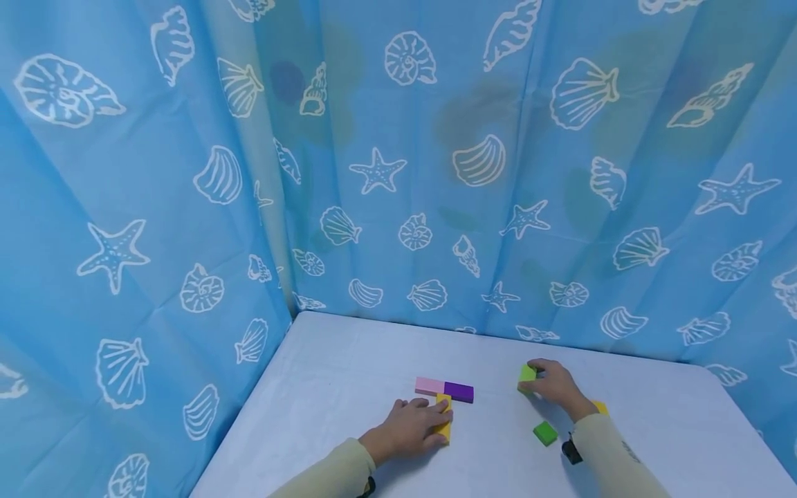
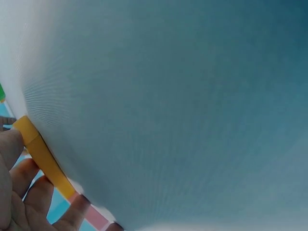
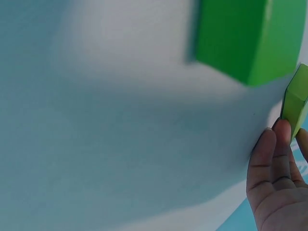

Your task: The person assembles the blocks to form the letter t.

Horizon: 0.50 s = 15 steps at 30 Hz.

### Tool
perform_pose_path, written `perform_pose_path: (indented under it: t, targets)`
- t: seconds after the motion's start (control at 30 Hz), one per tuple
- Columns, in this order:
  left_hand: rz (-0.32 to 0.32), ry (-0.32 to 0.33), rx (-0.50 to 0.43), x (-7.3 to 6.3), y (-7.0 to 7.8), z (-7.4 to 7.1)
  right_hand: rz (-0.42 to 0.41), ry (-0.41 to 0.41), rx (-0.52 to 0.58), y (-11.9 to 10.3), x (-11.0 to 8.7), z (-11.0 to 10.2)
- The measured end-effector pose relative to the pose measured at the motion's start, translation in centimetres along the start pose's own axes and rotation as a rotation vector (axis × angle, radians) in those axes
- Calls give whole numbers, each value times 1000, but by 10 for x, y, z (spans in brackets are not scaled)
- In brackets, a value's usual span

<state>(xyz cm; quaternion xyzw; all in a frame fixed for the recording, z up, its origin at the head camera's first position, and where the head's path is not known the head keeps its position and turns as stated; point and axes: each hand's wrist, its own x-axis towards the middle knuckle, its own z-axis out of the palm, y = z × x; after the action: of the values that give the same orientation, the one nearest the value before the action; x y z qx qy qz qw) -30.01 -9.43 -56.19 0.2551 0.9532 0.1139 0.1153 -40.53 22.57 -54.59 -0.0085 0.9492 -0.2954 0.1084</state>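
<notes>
On the white table, my left hand (image 1: 412,425) holds a long yellow block (image 1: 443,437) between thumb and fingers. The far end of that yellow block (image 2: 48,166) meets a pink block (image 1: 428,385), which lies end to end with a purple block (image 1: 459,392). In the left wrist view, the outer fingertips reach beside the pink block (image 2: 96,219). Further right, my right hand (image 1: 558,386) pinches a light green block (image 1: 526,377) between thumb and fingertips. Nearer to me lies a darker green block (image 1: 545,434), large and close in the right wrist view.
Another yellow block (image 1: 600,407) shows partly from behind the right wrist. A blue curtain (image 1: 398,207) with white shell prints hangs along the back and left of the table (image 1: 349,353). A black wrist device (image 1: 571,452) sits at the right sleeve.
</notes>
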Motion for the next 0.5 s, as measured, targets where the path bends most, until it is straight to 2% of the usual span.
perform_pose_path:
  t: [0.2, 0.5]
  targets:
    - [1, -17, 16, 2, 3, -2, 15, -15, 32, 6, 3, -1]
    - [-11, -17, 29, 3, 1, -1, 46, 11, 65, 9, 2, -2]
